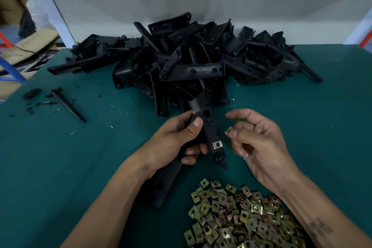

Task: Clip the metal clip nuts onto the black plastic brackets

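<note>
Over the green worktop (60,167), left hand (173,143) gripping a black bracket (209,133), long axis running away from the body, one clip nut (217,144) already seated. Just right of it, right hand (259,143) pinching a loose clip nut (229,131), nearer the free holes.

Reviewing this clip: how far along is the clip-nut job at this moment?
Early. Done: one clip nut already sits on the bracket gripped by the left hand. In hand: the right hand pinches a second clip nut beside that bracket, not yet on it. Left: a large heap of black brackets waits behind, and a pile of loose clip nuts lies near the right forearm.
</note>
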Motion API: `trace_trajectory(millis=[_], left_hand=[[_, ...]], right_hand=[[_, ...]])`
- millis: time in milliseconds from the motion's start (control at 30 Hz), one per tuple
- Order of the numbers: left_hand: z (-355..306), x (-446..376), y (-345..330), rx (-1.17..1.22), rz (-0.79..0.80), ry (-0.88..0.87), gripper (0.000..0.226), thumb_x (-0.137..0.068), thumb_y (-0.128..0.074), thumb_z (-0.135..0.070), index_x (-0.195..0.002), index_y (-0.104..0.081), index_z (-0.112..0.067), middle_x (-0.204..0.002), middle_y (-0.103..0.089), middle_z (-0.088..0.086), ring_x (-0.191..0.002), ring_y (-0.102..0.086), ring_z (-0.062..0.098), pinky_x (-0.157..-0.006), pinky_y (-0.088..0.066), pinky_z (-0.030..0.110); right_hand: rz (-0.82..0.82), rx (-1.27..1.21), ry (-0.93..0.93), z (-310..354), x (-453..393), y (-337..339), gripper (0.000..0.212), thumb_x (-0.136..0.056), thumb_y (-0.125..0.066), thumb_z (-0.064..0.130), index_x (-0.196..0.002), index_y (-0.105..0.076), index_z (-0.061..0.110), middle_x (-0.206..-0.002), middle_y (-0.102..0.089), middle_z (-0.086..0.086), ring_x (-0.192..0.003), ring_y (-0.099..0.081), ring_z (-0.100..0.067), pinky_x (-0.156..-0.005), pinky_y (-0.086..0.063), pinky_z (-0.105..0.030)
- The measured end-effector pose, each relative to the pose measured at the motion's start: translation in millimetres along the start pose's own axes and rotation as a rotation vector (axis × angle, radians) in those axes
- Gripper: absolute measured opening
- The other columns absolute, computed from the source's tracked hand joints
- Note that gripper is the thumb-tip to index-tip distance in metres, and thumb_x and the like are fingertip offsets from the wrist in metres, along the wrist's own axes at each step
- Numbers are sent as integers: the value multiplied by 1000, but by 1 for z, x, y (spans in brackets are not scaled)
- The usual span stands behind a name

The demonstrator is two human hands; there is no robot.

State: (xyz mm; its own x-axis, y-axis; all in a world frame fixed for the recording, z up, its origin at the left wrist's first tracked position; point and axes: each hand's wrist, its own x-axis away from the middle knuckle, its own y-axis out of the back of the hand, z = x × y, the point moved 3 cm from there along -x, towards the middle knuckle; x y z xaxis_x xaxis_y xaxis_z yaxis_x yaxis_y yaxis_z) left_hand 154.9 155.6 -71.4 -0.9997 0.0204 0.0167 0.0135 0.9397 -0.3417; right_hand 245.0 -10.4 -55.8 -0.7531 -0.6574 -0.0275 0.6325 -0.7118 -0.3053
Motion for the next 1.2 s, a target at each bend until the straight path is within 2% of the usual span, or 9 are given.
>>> trace_trajectory(millis=[100,200,467,600,767,900,967,1100,1200], left_hand=[[0,-1,0,6,-3,4,31,-98,-58,-38,-111,-56,-9,-76,-61,13,-55,-40,12,-47,-39,20],[-1,-1,-1,3,0,-2,33,-98,-57,-37,-112,-55,-8,-76,-60,14,-54,-39,12,-46,-38,20],[-1,0,-1,2,2,2,30,-97,-57,-38,-109,-57,-10,-76,-61,14,-54,-40,11,-46,-38,20],[-1,1,-2,-10,1,5,26,-100,-55,-36,-110,-59,-13,-77,-61,13,-55,-40,11,-47,-39,20],[-2,0,-3,-29,-1,5,32,-99,-54,-35,-115,-54,-7,-76,-60,12,-54,-39,11,-46,-38,19],[-3,1,-4,-42,14,0,30,-95,-59,-34,-111,-57,-9,-75,-60,13,-53,-38,11,-46,-38,20],[-3,0,-4,-49,16,0,33,-95,-59,-31,-116,-55,-6,-75,-61,12,-52,-39,10,-46,-38,20],[-2,-2,-4,-61,10,10,44,-93,-61,-25,-126,-48,3,-73,-61,11,-51,-39,10,-45,-38,20],[-3,-2,-4,-69,32,4,31,-89,-65,-23,-111,-53,-5,-73,-61,12,-51,-40,10,-45,-37,20]], right_hand=[[33,47,-15,0,0,-2,20,-70,-79,-1,-87,-77,8,-58,-57,-7,-49,-49,-15,-44,-39,-21],[48,22,-33,2,1,-5,12,-71,-73,5,-79,-78,14,-61,-64,-4,-55,-61,-13,-46,-46,-21],[13,-38,-32,7,1,-1,10,-72,-73,3,-80,-74,9,-75,-70,-19,-59,-67,-22,-53,-54,-22],[16,-47,-42,9,2,0,28,-77,-70,2,-103,-77,8,-77,-70,-19,-62,-67,-22,-55,-54,-21],[22,-44,-64,8,4,-5,13,-79,-67,5,-90,-75,5,-78,-70,-16,-65,-67,-19,-58,-55,-21],[0,-101,-56,10,4,-8,22,-87,-63,5,-109,-61,2,-96,-76,-21,-88,-75,-28,-76,-60,-29],[-22,-124,-52,9,4,-11,28,-87,-62,6,-115,-58,2,-105,-75,-22,-95,-75,-31,-81,-61,-32],[-80,-194,-93,5,6,-16,18,-81,-67,5,-99,-66,1,-108,-73,-24,-90,-73,-30,-78,-63,-33],[-115,-233,-129,5,6,-15,16,-76,-71,4,-92,-72,2,-96,-73,-16,-83,-71,-21,-77,-61,-27]])
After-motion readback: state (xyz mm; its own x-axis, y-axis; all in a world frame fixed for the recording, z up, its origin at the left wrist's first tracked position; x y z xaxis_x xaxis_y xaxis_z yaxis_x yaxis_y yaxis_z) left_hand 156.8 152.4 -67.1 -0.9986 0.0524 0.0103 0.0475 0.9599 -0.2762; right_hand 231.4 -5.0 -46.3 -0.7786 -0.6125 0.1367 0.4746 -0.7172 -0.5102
